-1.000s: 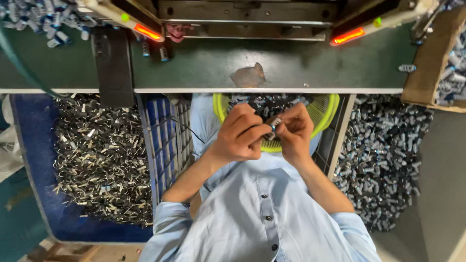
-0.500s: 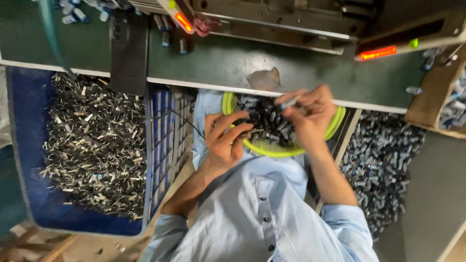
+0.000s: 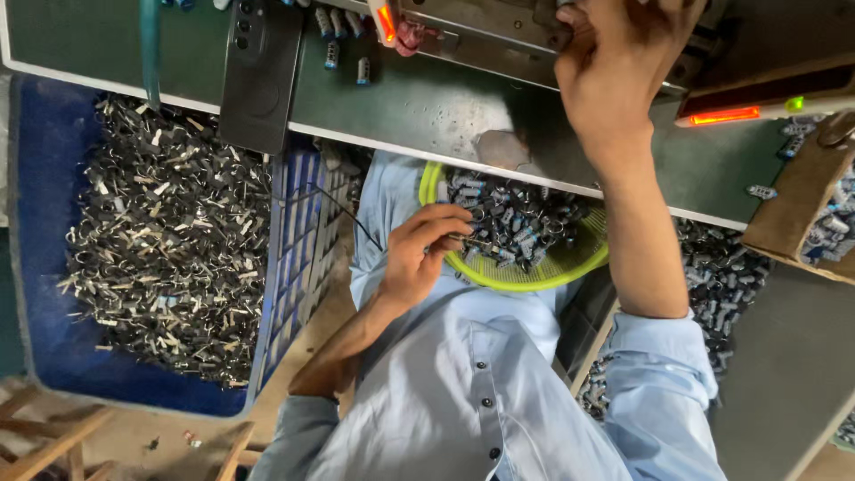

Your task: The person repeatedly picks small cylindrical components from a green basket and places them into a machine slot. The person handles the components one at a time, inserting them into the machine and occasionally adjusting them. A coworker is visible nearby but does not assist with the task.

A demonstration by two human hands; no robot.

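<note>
Shirt [image 3: 463, 401]: pale blue, buttoned, nearest the camera.
Left hand [image 3: 419, 258]: fingers curled and pinched on small parts at the near rim of the basket [image 3: 534, 272].
Parts [image 3: 517, 223]: small dark cylinders with thin metal leads, heaped in the yellow-green basket on the lap; judged light, rigid in the body, leads easily bent, so best pinched by the body.
Blue crate [image 3: 44, 267]: on the left, full of similar pieces.
Bench [image 3: 419, 98]: green top beyond the basket.
Right hand [image 3: 614, 71]: reached up to the machine [image 3: 481, 27], fingers closed at its metal plate; what it grips cannot be told.
</note>
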